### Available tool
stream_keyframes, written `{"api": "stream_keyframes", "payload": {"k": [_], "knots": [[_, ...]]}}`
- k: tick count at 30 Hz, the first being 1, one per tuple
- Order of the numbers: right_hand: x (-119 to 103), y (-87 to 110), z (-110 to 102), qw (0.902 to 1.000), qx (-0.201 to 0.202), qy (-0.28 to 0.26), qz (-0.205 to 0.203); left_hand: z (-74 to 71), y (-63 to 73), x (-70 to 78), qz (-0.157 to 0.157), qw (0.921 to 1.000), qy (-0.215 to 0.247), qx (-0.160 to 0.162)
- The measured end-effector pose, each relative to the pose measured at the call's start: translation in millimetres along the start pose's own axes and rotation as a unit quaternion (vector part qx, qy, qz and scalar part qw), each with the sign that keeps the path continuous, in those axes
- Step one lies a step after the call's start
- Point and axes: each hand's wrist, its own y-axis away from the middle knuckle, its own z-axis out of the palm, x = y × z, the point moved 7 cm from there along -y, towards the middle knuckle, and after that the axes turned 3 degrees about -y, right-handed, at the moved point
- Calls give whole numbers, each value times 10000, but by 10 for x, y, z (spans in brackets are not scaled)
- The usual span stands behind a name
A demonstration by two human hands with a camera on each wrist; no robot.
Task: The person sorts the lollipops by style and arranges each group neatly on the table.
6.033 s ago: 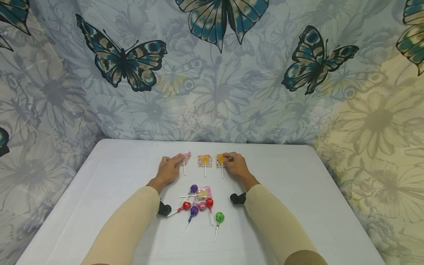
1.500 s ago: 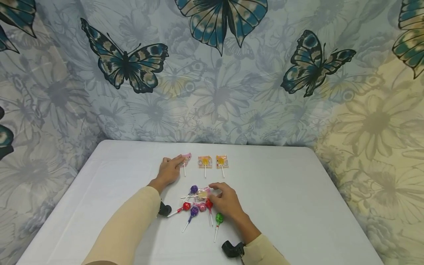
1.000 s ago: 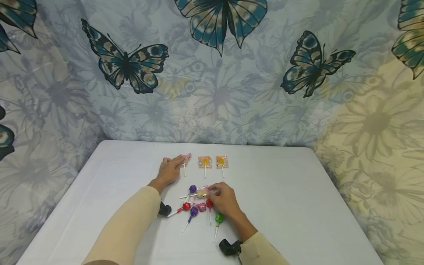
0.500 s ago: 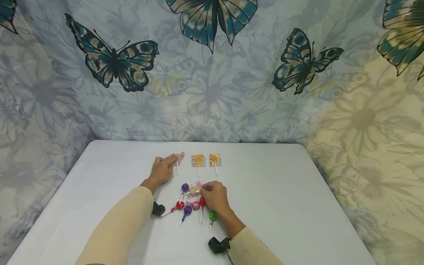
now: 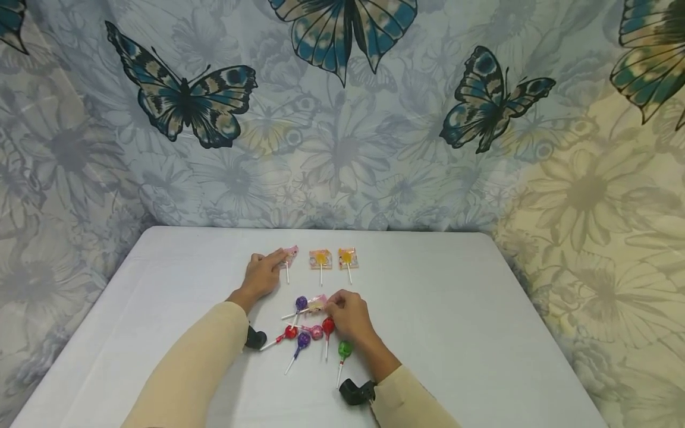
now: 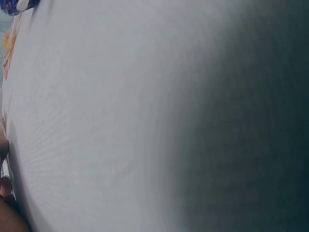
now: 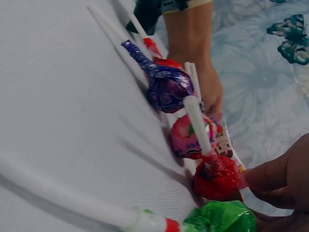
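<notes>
My left hand point(image 5: 262, 277) rests at the back of the white table, its extended fingers on the wrapper of a flat pink-wrapped lollipop point(image 5: 289, 255). Right of it lie two flat orange-wrapped lollipops point(image 5: 320, 259), side by side with sticks toward me. With thumb and fingers, my right hand point(image 5: 349, 315) pinches the wrapper edge of another pink-wrapped lollipop point(image 5: 317, 304) in the pile. Close by are a red lollipop point(image 7: 217, 177), a pink ball lollipop point(image 7: 193, 137) and a green lollipop point(image 5: 345, 349). Only edges of the left fingers show in the left wrist view.
Two purple lollipops point(image 5: 303, 339) and a second red lollipop point(image 5: 291, 331) lie in the pile, some sticks crossing. A butterfly-printed cloth point(image 5: 342, 148) hangs behind the white table point(image 5: 455, 297). Black wrist cameras point(image 5: 355, 392) sit under both wrists.
My right hand left the right orange-wrapped lollipop for the pile and now pinches the pink-wrapped lollipop, whose wrapper has tilted. My left hand stays put. The head view has shifted slightly.
</notes>
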Motion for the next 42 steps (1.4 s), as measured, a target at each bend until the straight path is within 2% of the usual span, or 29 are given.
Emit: {"api": "stream_keyframes", "payload": {"k": [5, 20, 27, 30, 35, 42], "knots": [[-16, -30, -7, 9998, -9, -190, 40, -32, 12, -12, 9, 9999, 9, 103], [33, -56, 3, 9955, 448, -719, 418, -8, -9, -12, -29, 10000, 42, 9], [32, -52, -20, 9949, 578, -520, 649, 9, 6, 16, 20, 10000, 61, 4], [28, -44, -28, 9949, 592, -486, 661, 8, 9, 26, 28, 10000, 68, -2], [17, -30, -21, 9932, 614, -724, 669, 4, 1, 29, 39, 10000, 18, 31], [15, -32, 3, 9933, 582, -883, 474, 10, -12, 8, -15, 10000, -24, 10]]}}
